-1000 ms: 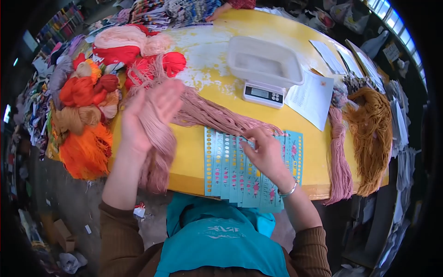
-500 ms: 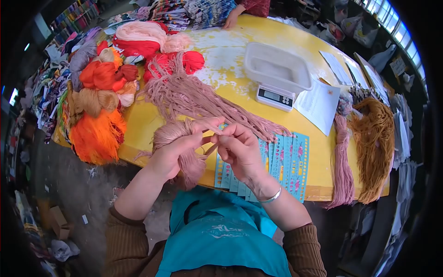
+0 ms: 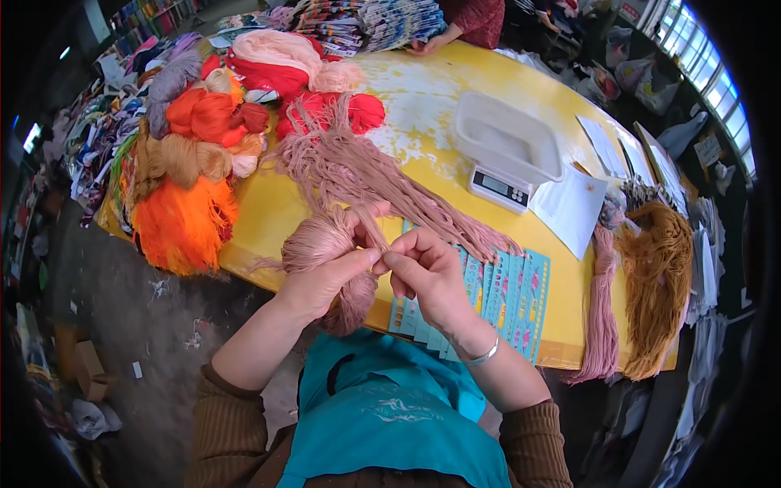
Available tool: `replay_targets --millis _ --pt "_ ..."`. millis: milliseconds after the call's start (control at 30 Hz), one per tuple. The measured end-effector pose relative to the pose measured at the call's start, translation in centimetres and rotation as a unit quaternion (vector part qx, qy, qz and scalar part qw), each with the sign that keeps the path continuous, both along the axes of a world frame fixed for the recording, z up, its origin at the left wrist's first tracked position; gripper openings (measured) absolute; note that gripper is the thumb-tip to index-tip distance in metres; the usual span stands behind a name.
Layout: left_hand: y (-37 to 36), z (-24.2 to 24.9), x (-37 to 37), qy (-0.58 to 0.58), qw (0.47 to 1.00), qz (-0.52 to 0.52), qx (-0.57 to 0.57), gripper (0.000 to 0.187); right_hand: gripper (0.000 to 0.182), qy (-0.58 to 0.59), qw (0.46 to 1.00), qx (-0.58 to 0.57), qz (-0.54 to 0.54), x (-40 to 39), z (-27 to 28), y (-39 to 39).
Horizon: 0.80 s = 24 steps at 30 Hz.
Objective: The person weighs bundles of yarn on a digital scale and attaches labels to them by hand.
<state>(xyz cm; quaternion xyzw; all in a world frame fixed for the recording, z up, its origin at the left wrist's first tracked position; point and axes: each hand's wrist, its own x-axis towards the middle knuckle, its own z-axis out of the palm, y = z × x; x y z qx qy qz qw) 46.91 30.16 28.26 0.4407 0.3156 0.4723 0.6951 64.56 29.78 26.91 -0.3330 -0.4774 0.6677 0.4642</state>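
- The left hand [image 3: 325,283] grips a bundle of pink yarn [image 3: 316,242], its thumb reaching toward the right fingertips.
- The right hand [image 3: 431,272] has thumb and forefinger closed on a thin strand [image 3: 377,234] beside the left thumb; the exact pinch is partly hidden.
- The yarn bundle sits around the left fingers, at the near edge of the yellow table [image 3: 563,302].
- A bracelet [image 3: 486,351] is on the right wrist, behind the fingers; a teal apron [image 3: 399,398] lies below both hands.
- Teal cards [image 3: 521,305] with punched holes overlap in a row just right of the right fingers, partly covered by the forearm.
- A long pink skein [image 3: 394,180] lies just beyond the fingers, its right end over the cards.
- Orange yarn [image 3: 183,224] is left of the left fingers.
- A scale [image 3: 498,191] bearing a plastic tub [image 3: 506,138] stands farther beyond the right fingers.
- Well beyond the fingers, another person's hand [image 3: 439,41] rests near patterned bundles [image 3: 403,23].
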Motion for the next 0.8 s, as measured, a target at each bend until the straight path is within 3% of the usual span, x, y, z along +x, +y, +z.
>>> replay_targets --millis 100,167,233,333,400,467,567,600,633,667,700,733,800 --pt "0.1 -0.3 -0.5 0.008 1.0 0.022 0.016 0.058 0.002 0.002 0.999 -0.028 -0.036 -0.7 -0.1 0.2" --pt "0.5 -1.2 -1.3 -0.033 0.999 -0.014 0.016 0.058 0.001 0.126 0.984 -0.114 -0.059 -1.0 0.5 0.5" --pt "0.4 -1.0 -1.6 -0.069 0.997 -0.017 -0.002 0.059 0.002 0.142 0.982 -0.119 -0.04 -1.0 0.3 0.9" --pt "0.1 0.1 -2.3 -0.141 0.989 -0.027 -0.036 0.058 0.004 0.122 0.984 -0.133 0.003 -1.3 0.6 1.0" --pt "0.0 0.5 -3.0 -0.178 0.982 -0.032 -0.051 0.056 0.007 -0.017 0.996 -0.081 0.025 -1.8 1.5 0.9" --pt "-0.3 0.5 -4.2 -0.029 0.999 -0.023 0.012 0.056 0.007 -0.051 0.996 -0.059 0.048 -2.2 1.9 0.9" --pt "-1.3 0.3 -7.1 0.049 0.999 0.001 0.013 0.02 0.011 -0.115 0.99 -0.015 0.086 -2.9 2.9 1.0" --pt "-1.7 0.9 -8.8 0.15 0.979 0.024 0.134 0.013 0.013 -0.086 0.988 -0.007 0.128 -3.1 3.6 1.1" --pt "-2.2 0.3 -11.1 0.149 0.979 0.024 0.133 0.013 0.015 -0.057 0.984 0.0 0.168 -3.2 4.6 1.3" --pt "-2.9 -0.9 -13.6 -0.055 0.993 0.018 0.108 0.018 0.015 -0.045 0.981 0.004 0.188 -3.2 5.8 1.6" --pt "-3.9 -2.1 -16.3 -0.257 0.963 0.01 0.077 0.023 0.015 -0.032 0.978 0.008 0.206 -3.1 7.2 2.0" --pt "-5.0 -3.1 -19.0 -0.448 0.893 0.002 0.042 0.028 0.015 0.0 0.981 0.029 0.191 -3.0 8.3 2.5" --pt "-7.9 -4.6 -24.5 -0.445 0.882 0.147 0.048 0.03 0.021 0.014 0.993 0.037 0.111 -2.2 11.1 4.3"
